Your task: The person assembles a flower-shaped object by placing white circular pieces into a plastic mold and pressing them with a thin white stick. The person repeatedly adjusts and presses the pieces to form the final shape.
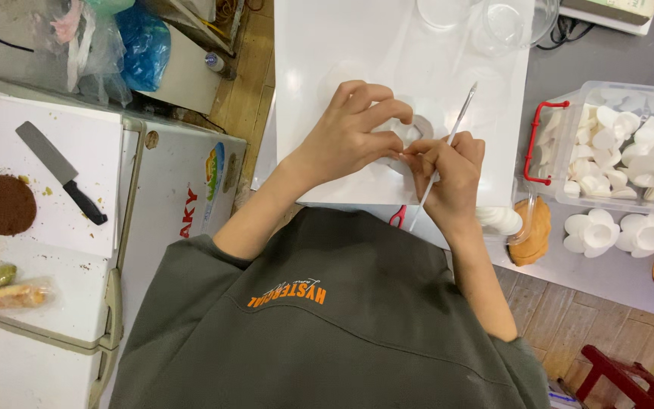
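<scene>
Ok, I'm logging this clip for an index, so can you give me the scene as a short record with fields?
surface: white board
left hand: pinches a small white piece
right hand: grips a thin metal tool beside that piece
to the right: clear bin of white petal shapes
to the left: knife, brown disc

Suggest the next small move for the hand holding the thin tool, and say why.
Probably ease the thin metal tool in the right hand gently along the small white piece: the left hand already pinches that piece steady over the white board, with the fingertips close together.
</scene>
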